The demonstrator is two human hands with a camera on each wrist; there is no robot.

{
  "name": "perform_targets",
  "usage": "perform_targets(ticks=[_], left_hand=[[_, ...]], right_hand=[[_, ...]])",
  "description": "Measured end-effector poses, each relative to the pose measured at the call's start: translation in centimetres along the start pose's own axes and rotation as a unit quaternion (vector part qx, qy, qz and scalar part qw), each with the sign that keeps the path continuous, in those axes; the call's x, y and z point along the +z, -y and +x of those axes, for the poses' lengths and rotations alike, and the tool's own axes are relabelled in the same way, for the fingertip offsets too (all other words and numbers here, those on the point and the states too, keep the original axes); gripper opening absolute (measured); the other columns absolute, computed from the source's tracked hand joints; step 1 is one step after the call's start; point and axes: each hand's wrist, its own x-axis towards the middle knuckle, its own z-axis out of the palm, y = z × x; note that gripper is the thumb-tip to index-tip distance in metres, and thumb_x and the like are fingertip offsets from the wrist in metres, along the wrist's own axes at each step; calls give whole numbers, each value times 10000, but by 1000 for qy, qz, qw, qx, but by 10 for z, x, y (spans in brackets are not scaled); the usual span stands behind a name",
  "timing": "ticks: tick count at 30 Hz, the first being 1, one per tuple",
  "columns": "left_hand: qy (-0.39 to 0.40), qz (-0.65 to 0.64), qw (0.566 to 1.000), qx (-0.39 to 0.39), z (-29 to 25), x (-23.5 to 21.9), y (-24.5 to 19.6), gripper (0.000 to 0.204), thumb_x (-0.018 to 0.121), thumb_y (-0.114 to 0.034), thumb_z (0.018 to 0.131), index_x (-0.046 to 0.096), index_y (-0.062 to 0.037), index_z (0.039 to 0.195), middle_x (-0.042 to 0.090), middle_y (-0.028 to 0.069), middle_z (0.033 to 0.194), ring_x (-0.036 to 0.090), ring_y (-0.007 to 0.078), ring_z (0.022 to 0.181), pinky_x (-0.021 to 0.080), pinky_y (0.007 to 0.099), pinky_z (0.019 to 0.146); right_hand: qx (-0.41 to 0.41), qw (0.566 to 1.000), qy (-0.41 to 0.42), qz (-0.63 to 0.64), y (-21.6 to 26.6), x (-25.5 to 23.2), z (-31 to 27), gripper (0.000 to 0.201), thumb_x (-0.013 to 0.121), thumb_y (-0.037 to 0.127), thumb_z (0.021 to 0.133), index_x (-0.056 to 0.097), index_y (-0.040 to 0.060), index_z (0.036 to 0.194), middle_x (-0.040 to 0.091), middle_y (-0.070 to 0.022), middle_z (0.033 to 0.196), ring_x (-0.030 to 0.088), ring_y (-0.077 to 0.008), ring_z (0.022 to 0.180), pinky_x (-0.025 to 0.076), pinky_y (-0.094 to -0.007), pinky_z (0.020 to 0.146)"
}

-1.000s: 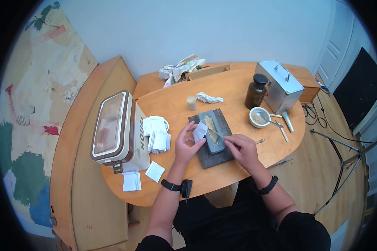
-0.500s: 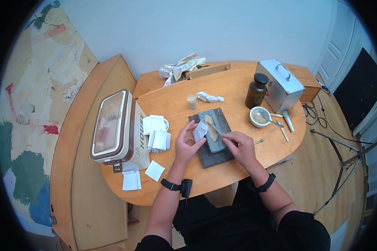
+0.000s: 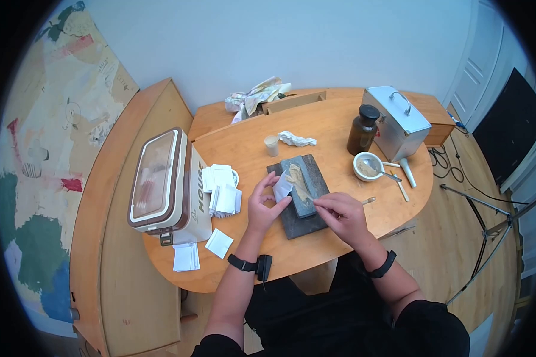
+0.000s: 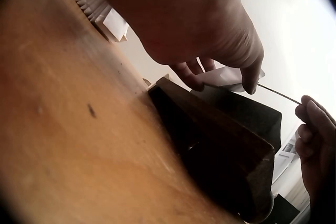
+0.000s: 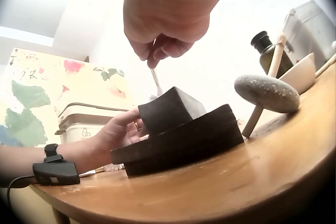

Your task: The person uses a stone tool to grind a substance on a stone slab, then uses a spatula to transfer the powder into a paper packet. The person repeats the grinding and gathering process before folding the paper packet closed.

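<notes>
In the head view my left hand (image 3: 264,205) holds a small white paper packet (image 3: 283,187) between thumb and fingers, at the left edge of a grey stone slab (image 3: 307,208). Tan powder (image 3: 296,174) lies on that slab, which rests on a larger dark stone (image 3: 298,227). My right hand (image 3: 345,219) pinches a thin tool, seen in the right wrist view as a slim rod (image 5: 155,79) pointing down behind the stone block (image 5: 167,112). The left wrist view shows the rod (image 4: 281,95) reaching from the right hand (image 4: 317,140) to the packet (image 4: 226,78).
White papers (image 3: 225,199) lie beside a lidded case (image 3: 187,196) at left. A small cup (image 3: 271,145) and crumpled tissue (image 3: 296,139) stand behind the stones. To the right are a bowl (image 3: 361,174) with a spoon, a brown bottle (image 3: 361,132) and a metal case (image 3: 401,128).
The right hand has shifted slightly left and toward the slab's near end, with its tool now pointing toward the packet. The left hand keeps hold of the packet, nearly still.
</notes>
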Motion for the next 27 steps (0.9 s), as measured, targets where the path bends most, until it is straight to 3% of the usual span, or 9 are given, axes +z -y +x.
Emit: perform_targets(ticks=[5, 10, 20, 27], left_hand=[[7, -14, 1000, -15, 0, 0, 0, 783, 873, -60, 781, 518, 7, 1475, 639, 119, 1343, 575, 177, 1258, 539, 266, 828], [-2, -5, 1000, 9, 0, 0, 1, 771, 880, -79, 780, 529, 17, 1460, 672, 146, 1315, 615, 191, 1223, 571, 270, 775], [1, -10, 1000, 2, 0, 0, 1, 770, 882, -85, 784, 530, 21, 1460, 666, 146, 1323, 603, 196, 1238, 576, 277, 790], [-4, -3, 1000, -2, 0, 0, 1, 771, 884, -86, 782, 535, 17, 1461, 662, 152, 1328, 599, 201, 1252, 580, 281, 799]], right_hand=[[-52, 998, 7, -44, -2, 2, 3, 166, 791, 1, 817, 782, 40, 979, 756, -108, 932, 717, -271, 798, 564, -349, 674], [-79, 994, 11, -77, -7, 3, 5, 190, 795, 11, 809, 782, 59, 993, 756, -93, 945, 716, -276, 822, 572, -358, 704], [-98, 990, 12, -105, -12, 4, 3, 222, 781, 9, 814, 778, 67, 1028, 745, -91, 954, 709, -276, 811, 572, -370, 703], [-11, 996, 17, -86, -12, 7, 3, 242, 756, -3, 835, 764, 38, 1073, 727, -108, 922, 694, -281, 769, 566, -358, 655]])
